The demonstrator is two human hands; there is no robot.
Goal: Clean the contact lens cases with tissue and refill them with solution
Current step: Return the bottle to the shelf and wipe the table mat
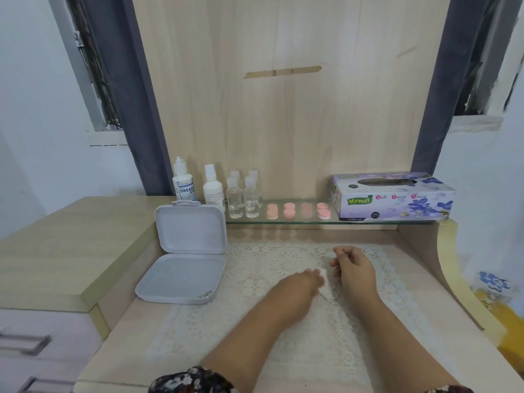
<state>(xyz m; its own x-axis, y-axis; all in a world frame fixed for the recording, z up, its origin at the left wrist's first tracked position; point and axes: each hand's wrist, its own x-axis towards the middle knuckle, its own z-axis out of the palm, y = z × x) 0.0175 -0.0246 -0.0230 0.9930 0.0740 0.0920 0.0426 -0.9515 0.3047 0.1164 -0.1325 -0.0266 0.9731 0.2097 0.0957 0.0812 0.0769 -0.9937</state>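
**Tissue in left hand, cases on shelf**

Both hands over lace mat point(255, 321). Left hand point(300, 285) grips white tissue point(324, 283). Right hand point(354, 268): fingers curled, contents cannot be told. Open grey box point(181, 276) sits left of mat. Behind, on glass shelf point(283, 221): pink cases point(297, 210), four clear bottles point(243, 198), two white solution bottles point(198, 185), tissue box point(392, 197) at right.

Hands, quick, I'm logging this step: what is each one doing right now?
Left hand: fingers pinch a piece of white tissue against the lace mat.
Right hand: fingers curled; cannot tell whether they hold anything.
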